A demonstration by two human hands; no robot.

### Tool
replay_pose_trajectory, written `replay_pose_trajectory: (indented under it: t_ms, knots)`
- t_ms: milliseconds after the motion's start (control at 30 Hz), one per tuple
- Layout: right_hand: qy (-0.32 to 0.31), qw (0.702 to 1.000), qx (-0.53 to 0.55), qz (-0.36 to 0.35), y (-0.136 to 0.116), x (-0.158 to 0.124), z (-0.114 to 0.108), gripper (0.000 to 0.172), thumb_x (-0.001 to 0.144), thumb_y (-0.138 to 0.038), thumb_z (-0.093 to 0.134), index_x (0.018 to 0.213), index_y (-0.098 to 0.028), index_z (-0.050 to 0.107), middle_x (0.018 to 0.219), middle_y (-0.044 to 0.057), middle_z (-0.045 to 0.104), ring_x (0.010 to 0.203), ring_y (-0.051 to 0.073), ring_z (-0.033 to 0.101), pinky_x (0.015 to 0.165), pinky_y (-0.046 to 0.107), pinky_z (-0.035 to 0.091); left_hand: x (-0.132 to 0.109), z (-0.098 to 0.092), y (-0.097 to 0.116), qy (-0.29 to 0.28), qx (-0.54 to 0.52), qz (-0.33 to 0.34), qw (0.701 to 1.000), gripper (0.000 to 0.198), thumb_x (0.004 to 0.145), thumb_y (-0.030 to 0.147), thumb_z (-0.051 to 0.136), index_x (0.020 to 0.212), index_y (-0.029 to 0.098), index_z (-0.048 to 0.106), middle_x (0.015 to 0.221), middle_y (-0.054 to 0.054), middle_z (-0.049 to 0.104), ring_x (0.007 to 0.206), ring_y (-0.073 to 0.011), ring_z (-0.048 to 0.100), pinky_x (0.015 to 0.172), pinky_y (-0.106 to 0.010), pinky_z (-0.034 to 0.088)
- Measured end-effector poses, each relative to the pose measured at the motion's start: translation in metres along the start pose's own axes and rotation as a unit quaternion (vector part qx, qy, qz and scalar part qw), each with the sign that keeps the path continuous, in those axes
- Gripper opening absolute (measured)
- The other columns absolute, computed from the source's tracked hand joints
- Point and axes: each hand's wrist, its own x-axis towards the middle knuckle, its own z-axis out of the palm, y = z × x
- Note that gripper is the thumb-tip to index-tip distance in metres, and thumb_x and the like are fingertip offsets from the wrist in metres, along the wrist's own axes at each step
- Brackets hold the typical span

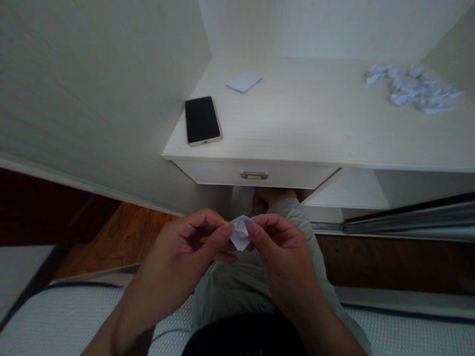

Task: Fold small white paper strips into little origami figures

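A small piece of folded white paper [240,234] is held in the air between my two hands, above my lap and in front of the drawer. My left hand [200,240] pinches its left edge between thumb and fingers. On the opposite edge, my right hand [280,242] has the same kind of pinch. Creases and a raised flap show in the middle of the paper. Part of its edges is hidden under both thumbs.
On the white desk top [297,118] lie a phone [202,120], a flat folded white paper [244,81] and, at the far right, a heap of several crumpled or folded papers [419,91]. Below the desk's front edge is a drawer with a metal handle [254,175].
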Motion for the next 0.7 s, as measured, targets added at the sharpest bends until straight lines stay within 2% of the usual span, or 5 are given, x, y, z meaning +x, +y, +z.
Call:
replay_pose_trajectory:
  t_ms: [233,367,467,600,700]
  knots:
    - [0.004,1.000,-0.028,-0.011,0.000,-0.001,0.002,0.014,0.079,-0.031,0.091,0.083,-0.022,0.080,0.075,0.000,0.076,0.066,0.013,0.066,0.065,0.027,0.054,-0.002,0.004,0.004,0.041,0.097,0.017,0.994,0.029,0.081,0.047,0.083,0.071,0.021,0.076,0.067,-0.005,0.074,0.057,-0.0180,0.071,0.051,-0.021,0.058]
    - [0.014,0.998,-0.050,-0.018,-0.002,0.000,0.003,0.013,0.079,-0.031,0.090,0.082,-0.022,0.081,0.076,0.000,0.077,0.068,0.014,0.068,0.067,0.027,0.054,-0.001,0.000,0.006,0.050,0.155,0.038,0.986,0.026,0.083,0.049,0.080,0.076,0.023,0.080,0.065,-0.004,0.075,0.055,-0.0167,0.071,0.049,-0.017,0.054]
    - [0.017,0.997,-0.068,-0.019,-0.003,-0.001,0.003,0.013,0.079,-0.031,0.090,0.083,-0.022,0.081,0.079,0.001,0.078,0.073,0.015,0.070,0.071,0.027,0.055,0.001,-0.003,0.008,0.038,0.120,0.021,0.992,0.023,0.080,0.047,0.083,0.081,0.024,0.085,0.070,-0.006,0.078,0.060,-0.0196,0.074,0.054,-0.020,0.059]
    - [0.013,0.997,-0.080,-0.014,-0.005,-0.002,0.004,0.012,0.079,-0.030,0.089,0.082,-0.022,0.081,0.079,0.001,0.079,0.075,0.015,0.071,0.072,0.027,0.056,0.006,-0.003,0.015,0.028,0.076,-0.006,0.997,0.022,0.068,0.044,0.092,0.079,0.026,0.087,0.075,-0.007,0.080,0.068,-0.0257,0.079,0.060,-0.029,0.066]
    - [0.007,0.996,-0.086,-0.011,-0.006,-0.002,0.003,0.012,0.079,-0.030,0.088,0.082,-0.022,0.081,0.079,0.001,0.079,0.074,0.015,0.071,0.072,0.027,0.056,0.007,-0.003,0.019,0.004,0.081,0.000,0.997,0.021,0.068,0.045,0.092,0.077,0.026,0.087,0.076,-0.007,0.080,0.068,-0.0263,0.079,0.062,-0.031,0.067]
